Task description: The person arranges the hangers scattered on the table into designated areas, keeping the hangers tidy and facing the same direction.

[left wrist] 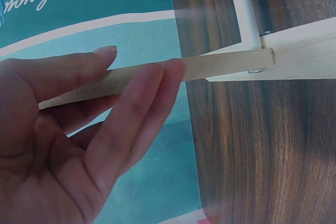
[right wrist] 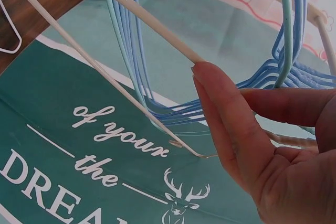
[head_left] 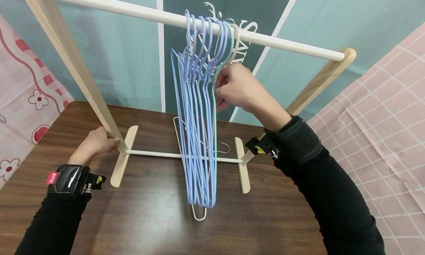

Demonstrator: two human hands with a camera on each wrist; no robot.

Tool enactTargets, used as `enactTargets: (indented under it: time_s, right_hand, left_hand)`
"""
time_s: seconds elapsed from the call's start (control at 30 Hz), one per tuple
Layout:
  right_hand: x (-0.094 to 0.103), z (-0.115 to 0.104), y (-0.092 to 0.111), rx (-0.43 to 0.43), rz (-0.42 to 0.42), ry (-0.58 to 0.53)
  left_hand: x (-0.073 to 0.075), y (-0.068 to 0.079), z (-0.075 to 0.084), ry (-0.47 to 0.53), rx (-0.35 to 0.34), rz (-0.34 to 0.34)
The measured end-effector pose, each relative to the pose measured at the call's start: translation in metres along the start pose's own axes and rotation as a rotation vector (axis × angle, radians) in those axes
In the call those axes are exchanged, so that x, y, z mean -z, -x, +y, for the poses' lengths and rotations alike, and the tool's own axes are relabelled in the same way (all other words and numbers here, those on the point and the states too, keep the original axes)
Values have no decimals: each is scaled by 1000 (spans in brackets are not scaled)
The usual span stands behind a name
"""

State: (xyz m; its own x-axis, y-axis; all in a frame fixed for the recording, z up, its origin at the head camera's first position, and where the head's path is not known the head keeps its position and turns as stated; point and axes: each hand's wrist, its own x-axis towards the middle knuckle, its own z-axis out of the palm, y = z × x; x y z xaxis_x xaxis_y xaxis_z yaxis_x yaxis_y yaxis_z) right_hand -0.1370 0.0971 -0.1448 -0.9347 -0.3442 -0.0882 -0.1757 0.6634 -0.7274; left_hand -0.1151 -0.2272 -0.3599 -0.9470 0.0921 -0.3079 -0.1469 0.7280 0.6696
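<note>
A row of blue hangers [head_left: 194, 137] hangs from the white rail [head_left: 292, 46] of a small wooden garment rack. At the right end of the row hang a mint-green hanger [head_left: 215, 144] and a cream hanger [head_left: 237, 39]. My right hand [head_left: 237, 87] holds the cream hanger just below its hook. In the right wrist view, the fingers pinch near the top of its sloping arm [right wrist: 152, 19]. Low on the rack's left post [head_left: 79, 74], my left hand [head_left: 96, 142] grips the wood, with thumb and fingers on opposite sides in the left wrist view.
A white wire hanger [head_left: 176, 131] lies on the brown table [head_left: 149, 218] behind the hanging row. Wooden feet [head_left: 243, 166] and a white lower bar [head_left: 156, 154] support the rack. Behind stands a teal printed cloth [head_left: 126, 63]; a pink checked cloth [head_left: 382, 137] is at right.
</note>
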Motion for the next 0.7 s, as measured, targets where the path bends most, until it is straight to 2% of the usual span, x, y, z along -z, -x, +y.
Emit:
enactTargets:
  time_s: [0.7]
  right_hand:
    - [3,3,6,33,-42,-50]
  left_hand:
    - [3,1,1,-20,3,-8]
